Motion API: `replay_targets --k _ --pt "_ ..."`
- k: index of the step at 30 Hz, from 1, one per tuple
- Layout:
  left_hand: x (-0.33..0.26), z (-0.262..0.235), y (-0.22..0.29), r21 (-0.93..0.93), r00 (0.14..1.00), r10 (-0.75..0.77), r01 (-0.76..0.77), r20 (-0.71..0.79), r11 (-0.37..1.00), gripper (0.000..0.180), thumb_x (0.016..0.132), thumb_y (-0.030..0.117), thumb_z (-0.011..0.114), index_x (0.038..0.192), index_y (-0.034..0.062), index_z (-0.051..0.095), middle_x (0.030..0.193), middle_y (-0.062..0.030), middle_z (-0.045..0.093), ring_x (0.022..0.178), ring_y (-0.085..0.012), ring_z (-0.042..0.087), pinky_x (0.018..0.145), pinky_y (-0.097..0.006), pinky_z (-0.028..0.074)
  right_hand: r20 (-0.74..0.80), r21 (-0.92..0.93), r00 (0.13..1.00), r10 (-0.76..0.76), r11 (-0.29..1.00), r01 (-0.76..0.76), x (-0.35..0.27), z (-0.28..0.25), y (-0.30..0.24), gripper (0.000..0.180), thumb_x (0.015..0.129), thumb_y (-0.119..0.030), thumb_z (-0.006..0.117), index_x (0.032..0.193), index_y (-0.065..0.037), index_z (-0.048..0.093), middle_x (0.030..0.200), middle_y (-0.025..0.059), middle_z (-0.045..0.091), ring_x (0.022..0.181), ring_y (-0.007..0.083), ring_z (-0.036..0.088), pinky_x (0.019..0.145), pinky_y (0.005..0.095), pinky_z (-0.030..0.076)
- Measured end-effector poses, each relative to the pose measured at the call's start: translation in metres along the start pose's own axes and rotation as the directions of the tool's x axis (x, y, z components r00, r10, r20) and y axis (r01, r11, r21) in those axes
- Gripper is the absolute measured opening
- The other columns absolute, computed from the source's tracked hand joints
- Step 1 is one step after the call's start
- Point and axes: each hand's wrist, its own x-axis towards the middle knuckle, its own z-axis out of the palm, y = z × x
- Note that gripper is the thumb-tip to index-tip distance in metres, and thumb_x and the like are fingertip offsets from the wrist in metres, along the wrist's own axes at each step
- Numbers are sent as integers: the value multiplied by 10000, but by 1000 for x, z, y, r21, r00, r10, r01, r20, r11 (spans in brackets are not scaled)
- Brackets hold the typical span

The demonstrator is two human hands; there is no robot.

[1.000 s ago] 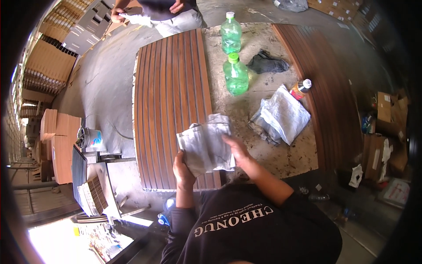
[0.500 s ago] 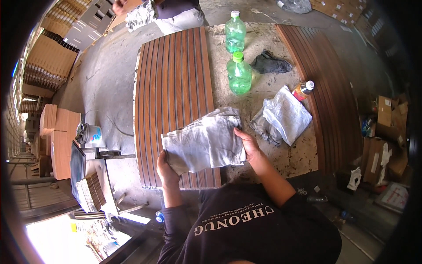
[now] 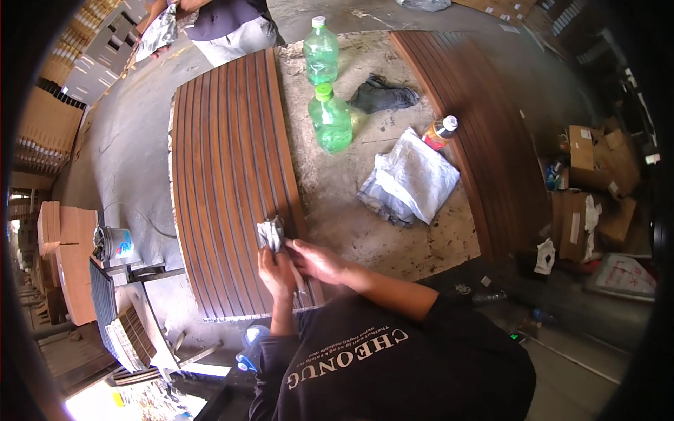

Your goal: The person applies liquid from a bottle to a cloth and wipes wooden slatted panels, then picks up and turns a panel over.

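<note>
A grey-white cloth (image 3: pixel 269 234), folded into a small narrow bundle, stands up from my left hand (image 3: pixel 278 272), whose fingers are closed around it. My right hand (image 3: pixel 319 261) lies close against it from the right, fingers stretched out and thumb apart; its fingertips are partly hidden behind the left hand. Both hands are over the near end of a brown grooved wood panel (image 3: pixel 235 175). To their right on the worn table (image 3: pixel 330 203) rests a folded white cloth (image 3: pixel 419 179) over a greyer cloth (image 3: pixel 385 198).
Two green bottles (image 3: pixel 330 126) stand mid-table, with a dark crumpled cloth (image 3: pixel 385 95) beside them. A small dark-liquid bottle (image 3: pixel 441 133) is by the second grooved panel (image 3: pixel 484 140). A bucket (image 3: pixel 116 244) is at left. Another person (image 3: pixel 225 24) holds a cloth beyond.
The cloth, spread wide between my hands before, is now folded into a narrow bundle. My right hand has come over to the left one. The view has shifted, moving the table leftward.
</note>
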Motion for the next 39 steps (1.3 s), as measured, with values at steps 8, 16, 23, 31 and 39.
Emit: replay_targets --k 8,16,23,31,39 --pt "15 -21 -35 -620 905 -297 425 305 659 207 924 173 545 950 -9 640 779 -4 639 645 -66 560 577 -211 440 -513 -301 654 -557 830 471 -80 -91 -119 507 898 -390 569 1270 -61 468 1177 135 609 1001 220 627 846 346 491" --pt "15 -15 -39 -636 911 -281 411 301 653 201 928 165 539 939 -11 635 776 -5 643 640 -62 554 570 -202 426 -198 -977 165 -966 207 42 -147 -117 -140 655 816 -322 685 1347 -64 401 1353 162 442 1240 310 431 990 419 376" --pt "17 -14 -43 -689 906 -250 422 341 590 201 930 181 554 934 -2 635 774 -3 643 637 -60 556 563 -199 426 -100 -736 268 -958 -110 -668 -126 -124 -110 849 694 -450 747 1390 -152 362 1505 182 177 1392 447 66 1022 714 65" --pt "18 -13 -46 -662 914 -256 406 316 631 195 928 177 556 933 -1 635 775 4 635 641 -60 545 577 -208 422 318 -739 262 -911 -411 -533 -112 -88 -117 279 779 -218 693 1028 -134 600 1252 77 488 1234 312 399 995 569 282" --pt "17 -15 -62 -669 914 -221 401 340 626 236 928 216 563 1000 4 636 839 -13 659 681 -78 589 607 -219 462 -317 94 816 -484 840 535 -92 -31 -117 706 889 -529 494 1369 -30 354 1358 218 421 1281 371 381 1027 560 333"
